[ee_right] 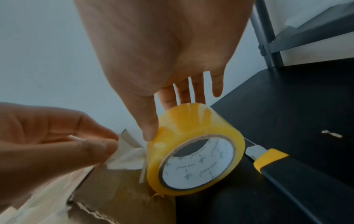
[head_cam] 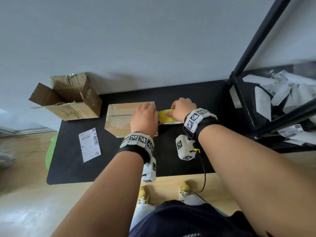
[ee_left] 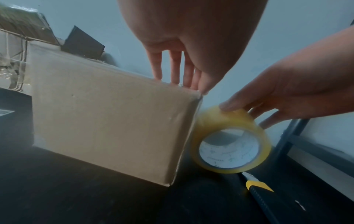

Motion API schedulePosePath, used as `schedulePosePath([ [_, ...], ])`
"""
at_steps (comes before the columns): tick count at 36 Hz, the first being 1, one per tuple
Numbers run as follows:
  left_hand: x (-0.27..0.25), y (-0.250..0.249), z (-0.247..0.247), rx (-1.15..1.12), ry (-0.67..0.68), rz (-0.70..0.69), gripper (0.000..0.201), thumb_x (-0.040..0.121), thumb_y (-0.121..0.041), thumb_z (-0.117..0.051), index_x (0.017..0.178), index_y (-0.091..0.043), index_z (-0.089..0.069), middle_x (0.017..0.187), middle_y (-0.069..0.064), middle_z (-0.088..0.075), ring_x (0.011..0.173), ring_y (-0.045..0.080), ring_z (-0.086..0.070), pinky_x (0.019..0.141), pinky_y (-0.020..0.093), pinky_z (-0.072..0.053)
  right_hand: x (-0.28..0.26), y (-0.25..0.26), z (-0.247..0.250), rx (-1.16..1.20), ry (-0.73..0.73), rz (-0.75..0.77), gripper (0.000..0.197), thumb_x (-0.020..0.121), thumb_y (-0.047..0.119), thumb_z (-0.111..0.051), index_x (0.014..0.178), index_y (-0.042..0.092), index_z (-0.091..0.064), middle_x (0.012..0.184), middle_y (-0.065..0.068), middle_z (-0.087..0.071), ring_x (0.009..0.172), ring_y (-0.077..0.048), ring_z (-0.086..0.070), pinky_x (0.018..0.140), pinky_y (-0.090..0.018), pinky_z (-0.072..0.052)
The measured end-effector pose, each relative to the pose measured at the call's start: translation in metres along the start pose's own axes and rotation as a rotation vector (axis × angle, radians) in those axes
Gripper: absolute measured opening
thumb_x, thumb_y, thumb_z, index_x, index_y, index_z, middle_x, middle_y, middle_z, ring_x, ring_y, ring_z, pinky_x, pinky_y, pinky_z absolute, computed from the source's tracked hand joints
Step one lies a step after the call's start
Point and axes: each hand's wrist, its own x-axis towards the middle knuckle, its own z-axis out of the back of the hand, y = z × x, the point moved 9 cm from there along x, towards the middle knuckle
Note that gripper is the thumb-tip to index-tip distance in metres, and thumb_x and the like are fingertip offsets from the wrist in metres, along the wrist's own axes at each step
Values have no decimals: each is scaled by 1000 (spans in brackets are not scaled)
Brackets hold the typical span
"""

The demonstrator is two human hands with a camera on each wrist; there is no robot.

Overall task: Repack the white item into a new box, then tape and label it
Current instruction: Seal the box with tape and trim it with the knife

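A closed brown cardboard box [head_cam: 119, 117] [ee_left: 107, 115] sits on the black mat [head_cam: 188, 93]. My left hand [head_cam: 144, 117] [ee_left: 184, 75] rests on the box's top right edge, fingers straight, tips pressing clear tape down at the corner. My right hand [head_cam: 183, 108] [ee_right: 172, 60] grips a yellow tape roll [head_cam: 166, 118] [ee_left: 229, 145] [ee_right: 195, 154] just right of the box, thumb and fingers around its rim. A short strip runs from the roll to the box corner. A shipping label [head_cam: 89, 144] lies on the mat to the left. The white item is not visible.
A torn, open old box [head_cam: 68, 100] stands at the mat's back left. A yellow-and-black utility knife [ee_left: 258, 186] [ee_right: 287, 166] lies on the mat beside the roll. A black metal shelf [head_cam: 256, 40] with white parcels [head_cam: 282, 93] stands at right. The wall is close behind.
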Motion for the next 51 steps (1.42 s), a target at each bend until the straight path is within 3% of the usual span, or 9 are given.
schedulePosePath([
  [7, 4, -6, -6, 151, 28, 5, 21, 85, -21, -57, 106, -15, -55, 110, 0, -53, 108, 23, -48, 89, 37, -42, -5, 2, -7, 207, 73, 46, 25, 87, 37, -59, 100, 17, -65, 98, -2, -66, 90, -21, -62, 74, -33, -49],
  [17, 2, -9, -8, 184, 10, 10, 26, 85, -17, -57, 111, -15, -54, 114, 1, -53, 112, 22, -47, 92, 36, -43, -3, 14, 8, -19, -66, 178, 20, 90, 21, -55, 104, 19, -68, 104, -6, -64, 102, -25, -55, 80, -31, -43],
  [20, 3, -9, -9, 199, 15, 16, 25, 86, -18, -57, 110, -16, -54, 113, 0, -52, 112, 22, -47, 91, 36, -43, -1, 20, 8, -136, -103, 243, 22, 90, 23, -53, 106, 17, -67, 103, -6, -64, 103, -25, -52, 77, -31, -37],
  [26, 6, -7, -10, 214, 14, 30, 26, 81, -18, -59, 107, -16, -51, 111, 1, -50, 106, 23, -47, 90, 37, -42, 0, 3, 5, -171, -160, 211, 30, 93, 30, -48, 111, 14, -66, 108, -6, -63, 105, -26, -51, 87, -35, -41],
  [33, 10, 6, -20, 228, 23, 128, 56, 81, -26, -58, 134, -16, -41, 134, 3, -41, 118, 28, -39, 99, 39, -34, 3, -13, 8, -38, -206, 176, 29, 88, 27, -57, 111, 13, -65, 108, -7, -62, 104, -28, -50, 79, -31, -33],
  [37, 17, 4, -18, 282, 8, 90, 39, 77, -25, -57, 115, -18, -50, 119, 1, -49, 112, 26, -39, 94, 38, -32, 4, -17, 11, 1, -230, 155, 27, 86, 27, -59, 108, 13, -67, 104, -7, -63, 102, -28, -52, 80, -33, -36],
  [42, 22, 11, -26, 189, 0, 123, 37, 77, -25, -56, 113, -23, -47, 121, -1, -51, 130, 22, -35, 112, 45, -16, 5, -22, 14, 40, -242, 140, 27, 86, 27, -59, 108, 13, -67, 103, -7, -63, 102, -28, -52, 81, -34, -38],
  [46, 25, 11, -27, 208, -27, 144, 34, 74, -23, -55, 106, -21, -46, 105, -1, -53, 113, 22, -44, 109, 44, -21, 5, -27, 15, 67, -256, 121, 24, 85, 27, -59, 104, 14, -67, 101, -6, -63, 100, -27, -52, 81, -33, -39],
  [51, 24, 12, -26, 219, -101, 218, 26, 78, -18, -49, 104, -18, -48, 101, -1, -54, 109, 24, -47, 109, 46, -22, 5, -29, 16, 100, -269, 109, 22, 85, 26, -60, 100, 13, -68, 99, -7, -64, 99, -28, -52, 83, -35, -40],
])
